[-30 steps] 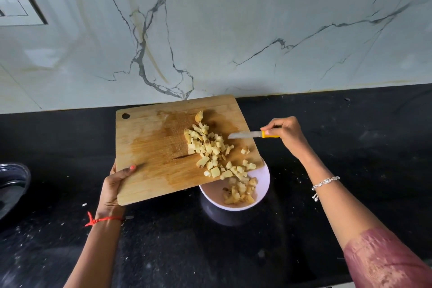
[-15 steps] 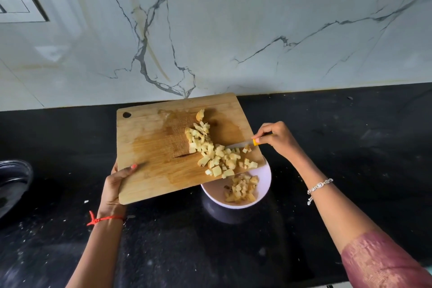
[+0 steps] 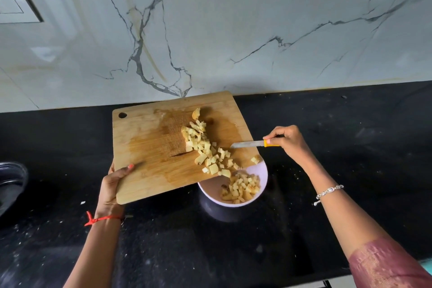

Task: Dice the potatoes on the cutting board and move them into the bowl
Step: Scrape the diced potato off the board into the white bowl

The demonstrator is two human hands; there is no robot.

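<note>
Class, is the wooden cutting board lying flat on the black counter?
No, the left hand holds the wooden board lifted, one corner over the pale lilac bowl.

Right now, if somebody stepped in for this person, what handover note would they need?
Left hand grips the board at its near-left corner, with the board's far end over the bowl.
Right hand grips the knife, blade tip beside the dice on the board.
Done: potatoes look diced; some pieces lie in the bowl.
Left: scrape the pile on the board, the larger share, into the bowl.
</note>
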